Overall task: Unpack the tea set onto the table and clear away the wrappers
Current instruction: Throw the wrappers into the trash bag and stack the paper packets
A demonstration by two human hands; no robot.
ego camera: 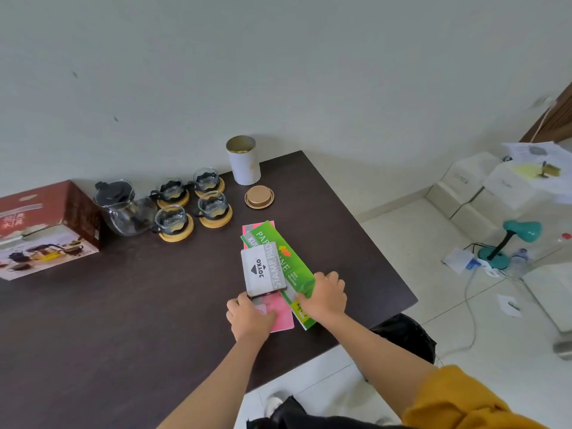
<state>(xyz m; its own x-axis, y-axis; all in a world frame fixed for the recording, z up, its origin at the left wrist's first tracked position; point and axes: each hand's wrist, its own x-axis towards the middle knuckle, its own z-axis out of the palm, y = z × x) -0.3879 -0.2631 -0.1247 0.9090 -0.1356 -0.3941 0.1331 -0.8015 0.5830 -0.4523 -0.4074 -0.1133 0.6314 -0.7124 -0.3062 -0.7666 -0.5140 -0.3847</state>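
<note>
1. Left of the teapot, the one tea set box lies on the table.
2. Right of the teapot, four glass cups sit on four wooden coasters, unpacked.
3. Further right of the teapot: one open canister and one round lid.
4. The left hand pinches the stamp pad box; the right hand grips the green paper pack, over a pink sheet.
5. Risk: lifting the loose stack unevenly may let sheets slide off towards the floor.
</note>
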